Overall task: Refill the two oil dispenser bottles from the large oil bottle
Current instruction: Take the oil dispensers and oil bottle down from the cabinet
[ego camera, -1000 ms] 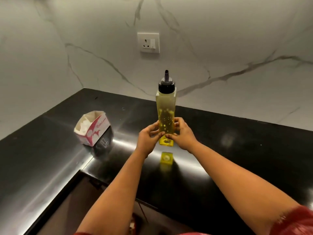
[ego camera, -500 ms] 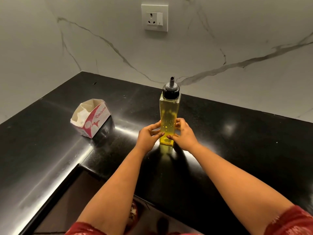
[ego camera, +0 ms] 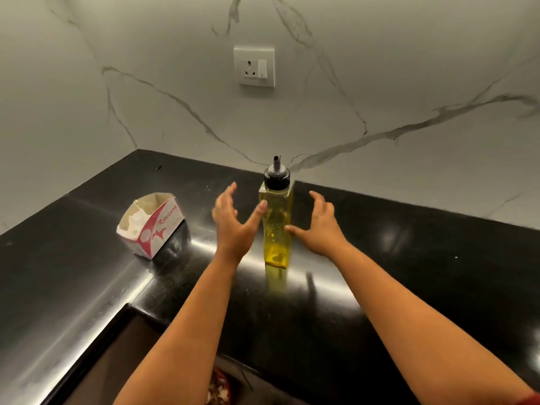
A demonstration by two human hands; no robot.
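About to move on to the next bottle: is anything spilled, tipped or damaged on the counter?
No spill shows. The oil dispenser bottle stands upright on the black counter, capped, both hands open beside it. The one oddity is the tissue box to its left: it lies tilted with its top torn open.

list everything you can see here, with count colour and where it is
oil dispenser bottle: 1, clear with yellow oil and a black spout cap, upright on the counter between the hands
carton: 1, white and red, open, on the counter to the left
counter: 1, glossy black, L-shaped
wall socket: 1, white, on the marble wall above the bottle
left hand: 1, fingers spread, just left of the bottle
right hand: 1, fingers spread, just right of the bottle
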